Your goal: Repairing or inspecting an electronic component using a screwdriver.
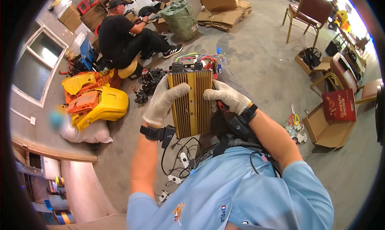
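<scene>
A gold finned metal controller box [191, 109] is held up in front of me, its ribs running lengthwise. Gloved in off-white knit, my left hand [162, 99] grips its left side with the thumb across the fins. My right hand [227, 97], in a matching glove, holds the right edge, thumb on the front. The fingers behind the box are hidden. From its far end, at two black cable glands, comes a bundle of coloured wires [200, 58] with blue and red connectors. Below my right palm shows a red-and-black thing [222, 106], partly hidden.
Yellow and orange plastic shells [102, 103] lie at left, near a seated person [124, 33]. Black cables [176, 160] trail on the floor by my body. At right are an open cardboard box [329, 128], scissors [294, 117] and a chair [311, 11]. Flattened cartons [224, 17] lie farther back.
</scene>
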Demonstrator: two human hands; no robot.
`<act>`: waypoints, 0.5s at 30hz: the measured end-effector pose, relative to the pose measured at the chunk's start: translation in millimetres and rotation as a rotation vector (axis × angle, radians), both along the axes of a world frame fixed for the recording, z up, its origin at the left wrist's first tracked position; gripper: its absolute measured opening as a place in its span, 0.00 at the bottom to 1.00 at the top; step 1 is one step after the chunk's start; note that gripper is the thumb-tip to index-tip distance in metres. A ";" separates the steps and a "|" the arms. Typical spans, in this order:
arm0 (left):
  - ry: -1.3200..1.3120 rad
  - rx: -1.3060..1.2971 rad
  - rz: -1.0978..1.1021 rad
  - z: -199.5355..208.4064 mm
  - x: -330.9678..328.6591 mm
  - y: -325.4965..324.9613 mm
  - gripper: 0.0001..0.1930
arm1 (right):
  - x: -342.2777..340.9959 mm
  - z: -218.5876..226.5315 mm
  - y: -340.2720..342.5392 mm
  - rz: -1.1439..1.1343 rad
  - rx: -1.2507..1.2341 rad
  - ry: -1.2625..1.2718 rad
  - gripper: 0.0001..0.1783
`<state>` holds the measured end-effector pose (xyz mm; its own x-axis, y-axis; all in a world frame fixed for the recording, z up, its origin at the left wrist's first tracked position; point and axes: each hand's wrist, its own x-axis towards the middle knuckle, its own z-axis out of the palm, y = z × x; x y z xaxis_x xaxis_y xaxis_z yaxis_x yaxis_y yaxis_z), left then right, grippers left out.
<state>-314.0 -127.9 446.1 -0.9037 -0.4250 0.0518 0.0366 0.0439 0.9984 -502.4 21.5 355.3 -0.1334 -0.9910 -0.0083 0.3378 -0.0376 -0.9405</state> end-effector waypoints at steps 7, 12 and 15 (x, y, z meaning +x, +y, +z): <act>-0.221 -0.205 0.167 -20.7 26.8 -5.5 0.59 | 0.9 -0.9 -1.1 -0.061 -0.005 -0.014 0.36; -0.246 -0.207 0.197 -53.0 30.0 13.2 0.63 | 10.1 -2.0 -4.2 -0.116 -0.001 -0.112 0.34; -0.176 -0.096 0.234 -58.1 22.5 7.1 0.59 | 7.6 -5.8 -5.2 -0.142 0.027 -0.129 0.34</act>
<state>-291.4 -120.8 388.0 -0.7804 -0.6234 -0.0472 -0.1591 0.1250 0.9793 -494.8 16.3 349.5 -0.2685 -0.9614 -0.0607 0.4489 -0.0691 -0.8909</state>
